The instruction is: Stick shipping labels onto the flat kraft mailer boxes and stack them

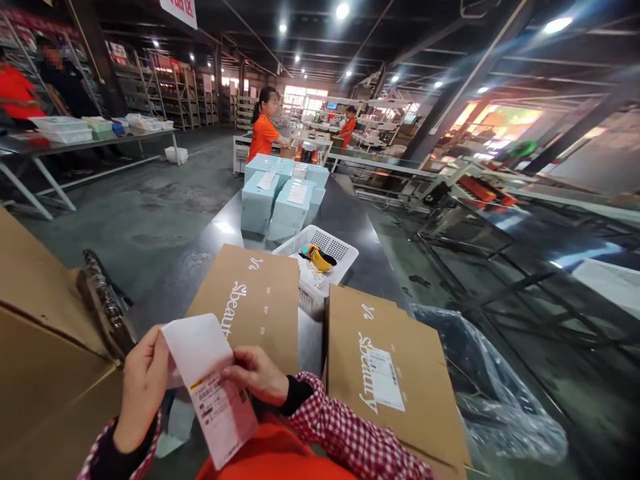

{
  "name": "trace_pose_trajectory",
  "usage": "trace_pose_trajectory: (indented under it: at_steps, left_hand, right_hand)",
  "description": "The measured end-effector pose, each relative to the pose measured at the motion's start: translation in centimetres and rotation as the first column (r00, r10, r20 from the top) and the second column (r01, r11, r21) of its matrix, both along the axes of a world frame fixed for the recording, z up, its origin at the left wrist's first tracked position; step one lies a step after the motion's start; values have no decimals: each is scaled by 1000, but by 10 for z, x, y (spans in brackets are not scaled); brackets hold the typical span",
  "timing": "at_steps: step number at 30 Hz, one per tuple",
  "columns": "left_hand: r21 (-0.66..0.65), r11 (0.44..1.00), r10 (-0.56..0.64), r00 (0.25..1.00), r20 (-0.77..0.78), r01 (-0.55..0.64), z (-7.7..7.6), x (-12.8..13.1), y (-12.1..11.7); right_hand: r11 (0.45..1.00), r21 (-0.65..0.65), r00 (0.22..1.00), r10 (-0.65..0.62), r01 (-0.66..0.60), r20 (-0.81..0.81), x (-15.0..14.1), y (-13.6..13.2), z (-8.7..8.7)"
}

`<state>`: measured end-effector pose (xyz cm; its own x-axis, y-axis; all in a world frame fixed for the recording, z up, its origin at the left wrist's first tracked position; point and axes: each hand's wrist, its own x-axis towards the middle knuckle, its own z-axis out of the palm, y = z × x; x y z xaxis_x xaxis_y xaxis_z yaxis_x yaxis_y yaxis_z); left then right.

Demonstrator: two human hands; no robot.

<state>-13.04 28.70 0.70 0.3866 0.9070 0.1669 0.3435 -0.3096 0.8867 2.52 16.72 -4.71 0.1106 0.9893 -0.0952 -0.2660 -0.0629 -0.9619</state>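
Note:
A strip of printed shipping labels (220, 413) hangs between my two hands, its upper part blank white and its lower part covered in print. My left hand (145, 377) grips the strip's left edge. At its right edge, my right hand (259, 373) pinches the paper between thumb and fingers. Behind the strip lies a flat brown carton (270, 300) with white lettering. To the right is a second stack of flat cartons (420, 373), and a white label (384, 379) lies on its top one.
A white perforated basket (345, 250) holds a yellow-and-black tape dispenser (320, 259). Pale blue boxes (290, 210) stand farther along the dark table (345, 213). Clear plastic wrap (505, 400) bulges at right. Large cardboard (45, 393) rises at left. A person in orange (263, 137) stands beyond.

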Motion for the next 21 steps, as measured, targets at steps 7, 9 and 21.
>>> trace_pose_trajectory:
  at_steps: [7, 9, 21]
  left_hand:
    - [161, 984, -76, 997, -24, 79, -24, -14, 6]
    - [38, 960, -277, 961, 13, 276, -32, -12, -4]
    - [-369, 866, -291, 940, 179, 338, -70, 0, 0]
  right_hand:
    - [963, 32, 962, -270, 269, 38, 1, 1, 2]
    - [943, 88, 935, -330, 320, 130, -2, 1, 6]
    - [896, 258, 710, -444, 362, 547, -12, 3, 34]
